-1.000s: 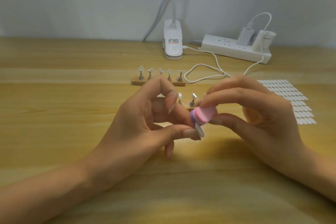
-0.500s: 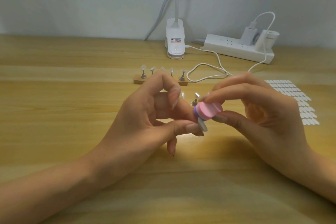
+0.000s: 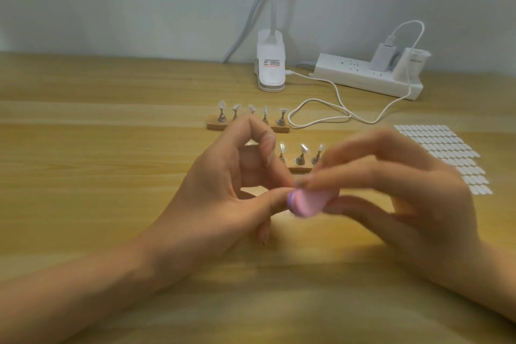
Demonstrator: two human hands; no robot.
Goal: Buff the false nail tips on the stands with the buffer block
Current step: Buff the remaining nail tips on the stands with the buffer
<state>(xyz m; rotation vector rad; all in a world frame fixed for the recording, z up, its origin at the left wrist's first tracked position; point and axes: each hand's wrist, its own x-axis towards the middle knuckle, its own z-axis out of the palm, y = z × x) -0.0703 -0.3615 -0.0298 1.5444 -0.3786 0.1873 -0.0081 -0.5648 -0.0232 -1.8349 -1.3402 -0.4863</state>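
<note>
**Surface.** Light-grained wooden table [image 3: 83, 176] set against a pale wall.

**Right hand** [image 3: 405, 190]. Motion-blurred. It pinches a small pink foam buffer block with a purple layer at one end [image 3: 308, 202], with the thumb beneath and the fingers on top. The buffer block is held off the table, in front of the stands, and its purple end meets the left thumb tip.

**Left hand** [image 3: 223, 190]. The thumb and one finger are drawn together in a narrow pinch at the block's purple end. The index finger arches above, clear of that pinch. Whether anything sits inside the pinch cannot be told (block and blur cover the spot).

**Near stand** [image 3: 300, 169]. A low wooden bar just behind the hands, largely hidden by them. Three metal pegs show, each topped with a clear false nail tip [image 3: 303, 147].

**Far stand** [image 3: 215, 126]. A matching wooden bar further back with five pegs, each carrying a clear tip. The left index knuckle overlaps its middle.

**Other items.**
- A white clip-lamp base [image 3: 270, 70] stands at the back centre.
- A white power strip [image 3: 363, 75] lies to its right with a plug adapter seated in it.
- A white cable [image 3: 321, 117] loops on the table beside the far stand.
- A sheet of white oval tabs in rows [image 3: 446, 153] lies at the right, partly behind the right hand.
</note>
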